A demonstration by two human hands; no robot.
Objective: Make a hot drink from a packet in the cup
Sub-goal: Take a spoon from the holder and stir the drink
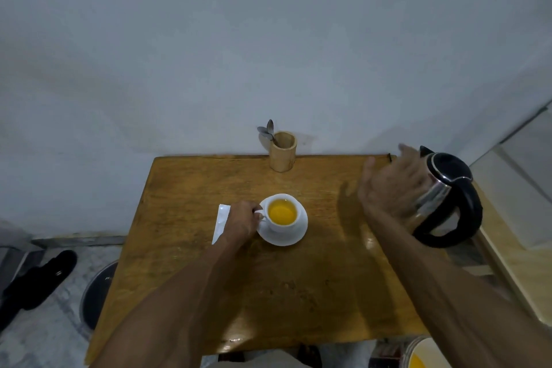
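Cup: a white cup (281, 213) sits on a white saucer (294, 233) near the middle of the counter (268, 293), full of a yellow-orange drink.
Left hand: the left hand (241, 222) is at the cup's 9 o'clock side, fingers pinched closed on the cup's handle; the forearm runs back toward 7 o'clock.
Packet: a white packet (220, 222) lies flat on the counter at 9 o'clock from the cup, just beside the left hand and partly covered by it. Whether it is torn open cannot be told.
Right hand: the right hand (391, 185) is at 3 o'clock from the cup, well apart from it, fingers spread wide and blurred. It is in front of the kettle's metal body; whether it touches the kettle cannot be told, and it grips nothing that shows.
Kettle: a steel kettle (448, 194) with a black lid and black handle stands at the counter's 3 o'clock edge, its spout toward 12 o'clock and its handle toward 4 o'clock.
Spoon holder: a wooden cylinder holder (282, 152) stands upright at 12 o'clock from the cup, at the counter's far edge against the wall, with two metal spoons (268, 131) leaning out of it toward 10 o'clock.
Floor: a dark round bin (95, 296) is at 8 o'clock just beside the counter, and a black shoe (44, 275) is further toward 8 o'clock.
Lower right corner: part of a round pale container (418, 355) with yellow contents shows at 5 o'clock.
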